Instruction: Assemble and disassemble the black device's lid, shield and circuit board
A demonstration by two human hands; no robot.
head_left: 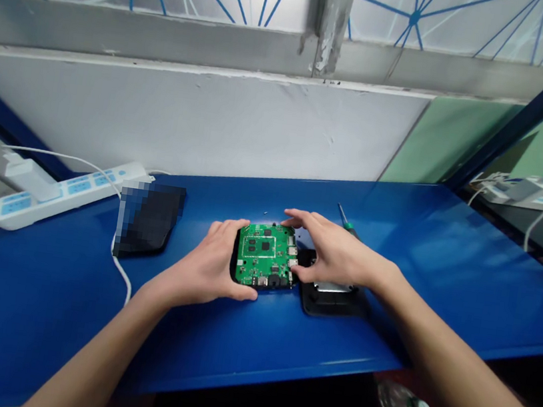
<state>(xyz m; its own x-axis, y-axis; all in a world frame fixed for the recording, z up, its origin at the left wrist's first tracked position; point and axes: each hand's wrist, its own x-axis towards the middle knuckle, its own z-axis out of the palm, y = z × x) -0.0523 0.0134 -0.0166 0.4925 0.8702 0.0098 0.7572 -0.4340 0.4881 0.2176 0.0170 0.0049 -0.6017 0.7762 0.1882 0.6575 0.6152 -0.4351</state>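
Observation:
A green circuit board (265, 250) with chips and metal ports sits in a shallow black case (234, 264), part of which shows along its left side. My left hand (207, 262) grips the left side, thumb along the front edge and fingers behind. My right hand (340, 250) holds the right side, its thumb by the metal ports and its fingertips at the far right corner. Beneath and beside my right hand lies a black cover (331, 303) with a silvery plate on it, partly hidden by the hand.
A screwdriver (348, 226) with a green and dark handle lies behind my right hand. To the left are a dark pixelated object (152, 220) and a white power strip (76, 186) with a plugged-in adapter and cable. Below the blue table's (240, 354) front edge is a plastic bottle (402, 402).

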